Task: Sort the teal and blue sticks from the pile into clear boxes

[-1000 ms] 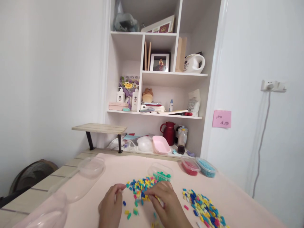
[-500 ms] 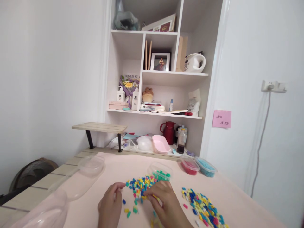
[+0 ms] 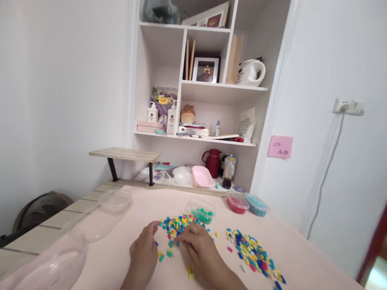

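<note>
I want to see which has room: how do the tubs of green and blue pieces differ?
The tub of green pieces is partly filled; the tub of blue pieces looks nearly full. The green one sits just behind a mixed pile, the blue one farther right. Both look clear.

Small bricks [image 3: 256, 253]: plastic-looking, smooth, low sheen. Clear tub [image 3: 193, 204]: thin see-through plastic, glossy. Table cover [image 3: 105, 262]: smooth, matt; cloth or paper, can't tell. Riser top [image 3: 125, 154]: pale wood look, grained. Riser legs [image 3: 112, 169]: black, metal-looking. Red jug [image 3: 214, 163]: shiny. Sticky note [image 3: 280, 147]: matt paper.
</note>
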Motion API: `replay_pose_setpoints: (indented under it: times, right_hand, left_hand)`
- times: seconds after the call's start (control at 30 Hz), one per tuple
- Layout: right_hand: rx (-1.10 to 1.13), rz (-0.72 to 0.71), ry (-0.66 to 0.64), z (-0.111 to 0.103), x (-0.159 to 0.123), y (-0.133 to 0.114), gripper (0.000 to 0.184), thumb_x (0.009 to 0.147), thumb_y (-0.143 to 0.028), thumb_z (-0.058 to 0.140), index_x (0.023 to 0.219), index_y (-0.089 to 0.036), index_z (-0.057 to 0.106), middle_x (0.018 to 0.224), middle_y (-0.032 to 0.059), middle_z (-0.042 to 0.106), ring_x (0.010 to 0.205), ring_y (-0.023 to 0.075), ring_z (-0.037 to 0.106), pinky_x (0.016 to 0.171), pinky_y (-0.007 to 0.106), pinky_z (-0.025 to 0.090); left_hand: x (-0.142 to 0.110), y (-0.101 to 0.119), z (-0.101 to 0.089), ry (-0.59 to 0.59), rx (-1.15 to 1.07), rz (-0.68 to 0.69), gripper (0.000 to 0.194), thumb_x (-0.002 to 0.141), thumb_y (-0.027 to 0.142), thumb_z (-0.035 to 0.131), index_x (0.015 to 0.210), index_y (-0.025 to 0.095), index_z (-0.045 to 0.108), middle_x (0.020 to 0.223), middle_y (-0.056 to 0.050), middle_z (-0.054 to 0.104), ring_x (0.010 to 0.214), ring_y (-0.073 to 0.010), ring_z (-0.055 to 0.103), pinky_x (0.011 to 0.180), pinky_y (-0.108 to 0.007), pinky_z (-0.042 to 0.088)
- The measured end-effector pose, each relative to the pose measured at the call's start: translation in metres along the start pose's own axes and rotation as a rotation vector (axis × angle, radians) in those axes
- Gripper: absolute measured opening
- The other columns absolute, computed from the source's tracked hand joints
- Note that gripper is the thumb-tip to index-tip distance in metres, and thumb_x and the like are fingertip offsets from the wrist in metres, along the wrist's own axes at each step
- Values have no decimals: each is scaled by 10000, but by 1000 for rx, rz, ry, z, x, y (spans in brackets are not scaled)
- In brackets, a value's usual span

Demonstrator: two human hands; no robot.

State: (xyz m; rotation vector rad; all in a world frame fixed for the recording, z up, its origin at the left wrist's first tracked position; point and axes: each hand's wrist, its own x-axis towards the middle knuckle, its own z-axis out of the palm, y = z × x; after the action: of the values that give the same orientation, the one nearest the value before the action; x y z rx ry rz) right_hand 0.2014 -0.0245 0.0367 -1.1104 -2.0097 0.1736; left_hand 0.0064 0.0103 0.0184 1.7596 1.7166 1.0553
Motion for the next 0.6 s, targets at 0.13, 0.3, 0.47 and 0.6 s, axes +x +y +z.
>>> replay_pose_setpoints:
  times: [0.13, 0.3, 0.47, 0.6]
  right_hand:
    - [12, -9, -39, 3, 0, -1, 444, 841, -7, 502, 1002, -319, 774, 910, 48, 679, 900, 215, 621, 812, 334, 448]
    - [-28, -5, -100, 3, 0, -10, 368, 862, -67, 549, 1053, -304, 756, 923, 53, 656, 889, 207, 610, 794, 317, 451]
    - [-84, 81, -225, 6, -1, -18, 374, 835, -124, 638, 1141, -321, 722, 1019, 56, 635, 958, 216, 592, 847, 320, 441]
    - [-135, 134, -319, 6, -3, -20, 389, 829, -216, 681, 1193, -352, 690, 1094, 49, 612, 1014, 233, 570, 897, 347, 410]
  left_hand:
    - [-6, 1, 6, -47, 159, 76, 575, 831, 54, 393, 1378, 209, 480, 1255, -92, 675, 1206, -164, 598, 1056, -335, 359]
    - [-9, 2, 9, -71, 239, 114, 582, 861, 97, 380, 1430, 201, 438, 1294, -111, 651, 1226, -190, 574, 1065, -384, 331]
    - [-7, 3, 7, -67, 208, 83, 598, 868, 78, 335, 1455, 179, 398, 1275, -107, 661, 1209, -168, 591, 1059, -354, 355]
    - [-6, 5, 5, -86, 176, 54, 595, 876, 59, 279, 1459, 151, 363, 1278, -102, 653, 1212, -143, 589, 1080, -340, 357]
